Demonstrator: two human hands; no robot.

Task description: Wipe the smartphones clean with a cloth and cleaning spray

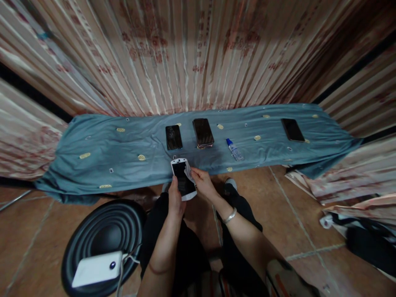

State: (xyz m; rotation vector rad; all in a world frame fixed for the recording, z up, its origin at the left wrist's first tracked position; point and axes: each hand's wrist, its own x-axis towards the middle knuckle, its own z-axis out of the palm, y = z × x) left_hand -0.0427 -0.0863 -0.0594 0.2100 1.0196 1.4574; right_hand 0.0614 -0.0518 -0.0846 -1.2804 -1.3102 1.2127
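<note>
A white smartphone (182, 181) with a dark screen is tilted above the near edge of the cloth-covered table. My left hand (175, 197) is closed around its lower left side, the thumb along the edge. At the phone's right side my right hand (202, 181) pinches a pale, thin cloth or tissue (188, 171) against the screen; its exact kind is hard to make out. Beyond the phone lie a dark smartphone (173, 137) and a stack of phones (203, 133). To their right is a small clear bottle with a blue cap (235, 149).
Another dark phone (292, 130) lies on the right of the blue-green tablecloth (123, 144). Patterned curtains (198, 57) hang behind and at both sides. On the tiled floor, a round black ribbed stool (105, 222) carries a white power bank (97, 269) with a cable.
</note>
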